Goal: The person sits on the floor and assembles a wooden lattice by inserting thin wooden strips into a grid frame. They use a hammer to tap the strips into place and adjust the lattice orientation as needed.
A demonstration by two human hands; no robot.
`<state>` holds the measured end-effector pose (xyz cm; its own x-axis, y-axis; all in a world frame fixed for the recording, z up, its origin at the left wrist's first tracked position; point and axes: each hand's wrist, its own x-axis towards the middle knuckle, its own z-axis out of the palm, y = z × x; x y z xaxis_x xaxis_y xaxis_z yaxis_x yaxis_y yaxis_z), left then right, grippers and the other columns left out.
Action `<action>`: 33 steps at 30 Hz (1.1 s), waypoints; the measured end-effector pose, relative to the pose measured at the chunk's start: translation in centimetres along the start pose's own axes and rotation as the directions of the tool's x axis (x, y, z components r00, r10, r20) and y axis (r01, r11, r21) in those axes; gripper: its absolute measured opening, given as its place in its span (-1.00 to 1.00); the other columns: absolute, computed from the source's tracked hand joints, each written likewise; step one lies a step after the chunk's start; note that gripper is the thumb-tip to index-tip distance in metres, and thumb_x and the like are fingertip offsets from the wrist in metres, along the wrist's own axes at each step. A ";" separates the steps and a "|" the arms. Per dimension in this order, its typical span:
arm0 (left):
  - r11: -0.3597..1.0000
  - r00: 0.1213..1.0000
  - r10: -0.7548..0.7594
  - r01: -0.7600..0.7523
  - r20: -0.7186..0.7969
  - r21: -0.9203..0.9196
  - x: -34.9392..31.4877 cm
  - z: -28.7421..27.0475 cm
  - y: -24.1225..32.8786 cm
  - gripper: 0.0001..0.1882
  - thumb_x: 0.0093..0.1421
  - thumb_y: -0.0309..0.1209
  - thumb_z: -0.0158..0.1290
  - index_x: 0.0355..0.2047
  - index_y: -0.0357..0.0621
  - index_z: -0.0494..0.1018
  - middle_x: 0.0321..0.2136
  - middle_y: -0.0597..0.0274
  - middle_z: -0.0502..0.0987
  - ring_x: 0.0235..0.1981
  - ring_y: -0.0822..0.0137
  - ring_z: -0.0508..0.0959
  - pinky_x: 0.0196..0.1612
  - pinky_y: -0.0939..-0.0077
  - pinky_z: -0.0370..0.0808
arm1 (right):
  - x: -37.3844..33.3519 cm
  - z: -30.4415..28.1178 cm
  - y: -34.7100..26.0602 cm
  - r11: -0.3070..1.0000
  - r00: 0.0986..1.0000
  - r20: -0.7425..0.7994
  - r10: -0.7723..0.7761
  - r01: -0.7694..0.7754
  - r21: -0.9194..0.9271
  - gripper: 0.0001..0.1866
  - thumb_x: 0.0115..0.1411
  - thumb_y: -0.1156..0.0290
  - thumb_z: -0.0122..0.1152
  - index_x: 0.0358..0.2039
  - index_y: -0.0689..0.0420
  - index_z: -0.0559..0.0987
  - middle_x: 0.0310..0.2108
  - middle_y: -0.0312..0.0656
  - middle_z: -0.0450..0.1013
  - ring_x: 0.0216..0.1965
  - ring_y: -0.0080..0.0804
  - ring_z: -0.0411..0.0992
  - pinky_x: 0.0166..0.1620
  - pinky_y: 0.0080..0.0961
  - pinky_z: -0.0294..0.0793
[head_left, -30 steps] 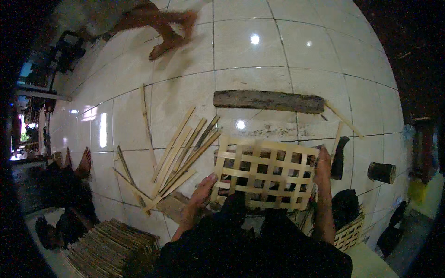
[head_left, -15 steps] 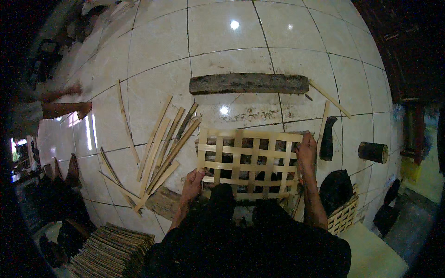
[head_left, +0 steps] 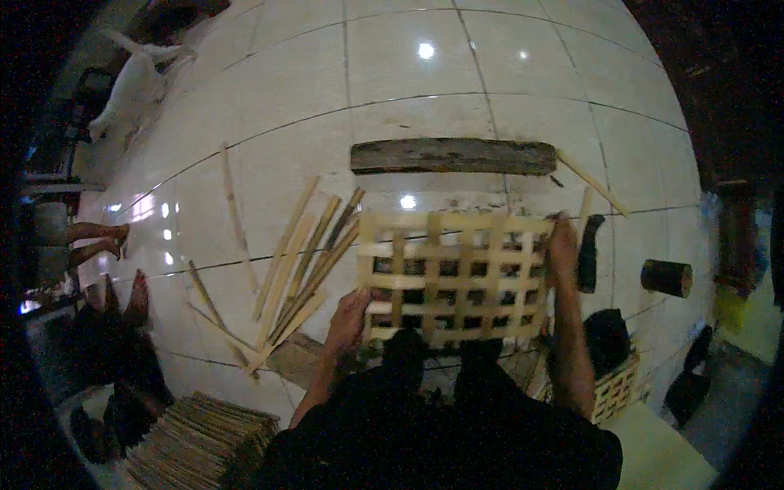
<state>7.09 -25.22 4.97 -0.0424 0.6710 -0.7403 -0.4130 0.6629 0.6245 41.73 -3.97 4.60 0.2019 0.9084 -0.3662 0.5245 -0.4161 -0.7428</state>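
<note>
A person's left hand (head_left: pixel 349 317) is holding the left side of a pale yellow, flat woven panel of bamboo strips (head_left: pixel 433 282), and the right hand (head_left: pixel 561 253) is holding its right side, near the top corner. Each grip is closing on an edge, but the right fingertips are looking too blurry for me to make out. The panel is hanging over the person's dark knees, above the shiny cream tile floor (head_left: pixel 408 73), and its strips are looking smeary too.

Past it, a long grey-brown wooden block (head_left: pixel 453 157) is lying on the floor. Loose, thin tan sticks (head_left: pixel 287 248) are lying to the left. The right arm is hiding part of a pale woven piece with small holes (head_left: pixel 616 390). A big brown stack of thin strips (head_left: pixel 192 437) is running off the bottom. Far left, someone else's bare legs (head_left: pixel 98 235) are showing, cut off by the dark rim.
</note>
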 end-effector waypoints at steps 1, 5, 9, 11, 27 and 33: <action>0.998 1.000 -0.026 0.026 -0.008 -0.063 0.3 1.2 2.1 -0.42 0.36 0.08 -0.25 -0.05 -0.24 0.40 -0.19 0.09 0.51 -0.31 0.29 0.56 -0.19 0.43 0.53 | 0.5 -0.6 -2.8 0.993 0.994 0.080 0.074 -0.081 0.088 -0.44 0.40 -0.01 -0.30 0.09 0.19 0.40 0.01 -0.02 0.38 0.00 -0.30 0.37 0.01 -0.40 0.35; 0.961 0.993 0.113 -0.100 0.036 -0.257 5.7 1.3 4.8 -0.21 0.30 0.25 -0.40 0.12 -0.23 0.30 -0.08 0.02 0.48 -0.20 0.22 0.55 -0.04 0.30 0.50 | 6.6 -0.4 -5.2 0.974 0.990 0.005 -0.138 0.135 0.181 -0.48 0.40 0.05 -0.28 0.12 0.20 0.33 0.00 0.03 0.38 0.04 -0.21 0.36 0.08 -0.27 0.33; 0.958 0.977 0.157 -0.116 0.141 -0.264 6.7 2.2 8.5 -0.14 0.27 0.30 -0.45 0.20 -0.24 0.21 -0.02 -0.03 0.46 -0.07 0.19 0.52 0.06 0.24 0.44 | 10.0 0.5 -6.0 0.958 0.978 0.045 -0.205 0.191 0.212 -0.51 0.38 0.11 -0.18 0.14 0.20 0.32 -0.01 0.01 0.40 -0.01 -0.25 0.39 0.06 -0.33 0.35; 0.964 0.986 0.118 -0.086 0.114 -0.251 6.9 1.9 8.7 -0.14 0.28 0.29 -0.46 0.20 -0.24 0.21 -0.02 -0.02 0.47 -0.05 0.18 0.51 0.05 0.25 0.44 | 9.7 1.2 -6.9 0.952 0.989 0.052 -0.138 0.118 0.283 -0.55 0.36 0.17 -0.08 0.15 0.17 0.35 -0.01 -0.03 0.42 -0.04 -0.32 0.40 0.03 -0.41 0.37; 0.856 0.735 0.501 -0.345 -0.456 0.385 10.7 1.3 4.5 -0.66 0.33 -0.23 -0.06 -0.08 -0.27 0.41 -0.26 0.16 0.51 -0.26 0.35 0.47 -0.18 0.42 0.46 | 10.5 1.2 -4.4 0.888 0.877 -0.168 -0.449 0.419 -0.187 -0.60 0.34 0.23 -0.12 0.07 0.19 0.44 0.02 0.10 0.41 0.03 0.01 0.39 0.11 -0.20 0.33; 0.843 0.901 0.415 -0.327 -0.129 0.428 7.5 1.9 7.3 -0.64 0.34 -0.23 -0.08 -0.05 -0.30 0.39 -0.27 0.15 0.51 -0.25 0.39 0.47 -0.20 0.46 0.41 | 5.1 -1.5 0.2 0.940 0.959 0.060 -0.276 0.282 -0.191 -0.59 0.35 0.16 -0.14 -0.08 0.24 0.51 -0.16 0.13 0.47 -0.13 0.09 0.45 -0.05 -0.14 0.42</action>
<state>5.49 -14.75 4.47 -0.3269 0.8365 -0.4397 0.0555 0.4815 0.8747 44.14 0.64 3.39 -0.0009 0.9836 -0.1803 0.7084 -0.1266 -0.6943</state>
